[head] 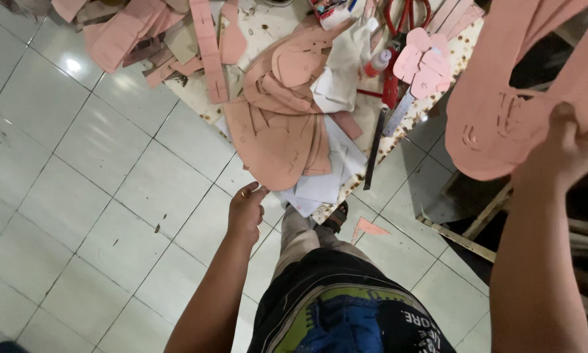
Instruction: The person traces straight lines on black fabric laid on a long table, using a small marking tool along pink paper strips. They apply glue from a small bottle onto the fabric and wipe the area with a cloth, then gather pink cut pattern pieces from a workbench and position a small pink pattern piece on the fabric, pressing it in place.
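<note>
The right hand [571, 153] is raised at about three o'clock in the view, its fingers clenched around the lower edge of a stack of large pink cut sheets [503, 104]. These sheets are shaped like oversized shoe-upper patterns with small slits cut through them, and they hang up toward one o'clock, out past the top edge of the frame.

The left hand [245, 212] sits near the centre, slightly toward seven o'clock, with its fingers curled and a ring on one finger. Its fingertips are at the overhanging edge of a pile of pink pattern pieces [277, 140] on the worktable [438, 91] (whether it actually pinches a piece or only touches it, I cannot tell).

That pile spreads from the centre up toward twelve o'clock, mixed with white paper sheets [320, 183] that droop over the table's corner. At about one o'clock lie red-handled scissors [408, 13], a metal ruler [375, 147] and a cluster of small pink cut-outs [424, 62]. More pink strips [206, 46] lie toward eleven o'clock.

Below, at six o'clock, the person's dark printed shirt [346, 314] and one sandalled foot [336, 217] show over a pale tiled floor [78, 196], where a small pink scrap [369, 229] lies just beside the foot.
</note>
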Available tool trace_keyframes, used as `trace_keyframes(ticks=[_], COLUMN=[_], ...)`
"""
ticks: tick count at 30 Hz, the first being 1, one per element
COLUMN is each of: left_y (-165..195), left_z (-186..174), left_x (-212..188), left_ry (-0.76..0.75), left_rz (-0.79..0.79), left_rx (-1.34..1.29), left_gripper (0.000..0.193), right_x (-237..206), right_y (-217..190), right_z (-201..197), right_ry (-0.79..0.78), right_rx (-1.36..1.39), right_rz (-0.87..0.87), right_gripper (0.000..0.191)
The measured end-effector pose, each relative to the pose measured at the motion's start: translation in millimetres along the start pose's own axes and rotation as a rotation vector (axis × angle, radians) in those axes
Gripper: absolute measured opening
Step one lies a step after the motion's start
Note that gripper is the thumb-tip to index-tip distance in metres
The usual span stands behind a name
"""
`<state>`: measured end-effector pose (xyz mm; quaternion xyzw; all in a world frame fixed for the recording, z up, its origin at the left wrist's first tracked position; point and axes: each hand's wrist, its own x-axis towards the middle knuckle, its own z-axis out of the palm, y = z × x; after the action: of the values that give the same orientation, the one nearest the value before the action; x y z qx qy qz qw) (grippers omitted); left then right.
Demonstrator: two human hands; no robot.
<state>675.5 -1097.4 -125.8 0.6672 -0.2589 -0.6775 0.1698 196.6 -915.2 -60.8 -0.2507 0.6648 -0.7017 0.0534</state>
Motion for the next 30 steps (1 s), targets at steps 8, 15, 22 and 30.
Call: trace_keyframes(ticks=[8, 15, 22, 30], left_y=[6.6, 12.6, 83.3, 179.0], left_z=[-0.6, 10.3, 67.4, 152.5], left_x=[-4.5, 6.4, 42.8, 83.0], left_ry=[-0.098, 0.286, 0.098, 0.194], left_rz=[-0.012, 0.429, 0.929, 0.782], left_rx=[-0.178, 0.457, 0.777, 0.815], left_gripper=[0.033, 0.048, 0.042, 0.077], right_x=[58.8, 67.9, 44.2, -50.5], right_y=[21.3, 39.4, 49.2, 19.8], right_z=[52.0, 100.8, 102.0, 164.7], right_ry=[0.077, -0.059, -0.002, -0.460], right_rx=[-0.091, -0.145, -0.233, -0.374], right_rz=[0.212, 0.667, 0.737, 0.797], right_gripper=[0.041, 0.048, 0.061, 0.043])
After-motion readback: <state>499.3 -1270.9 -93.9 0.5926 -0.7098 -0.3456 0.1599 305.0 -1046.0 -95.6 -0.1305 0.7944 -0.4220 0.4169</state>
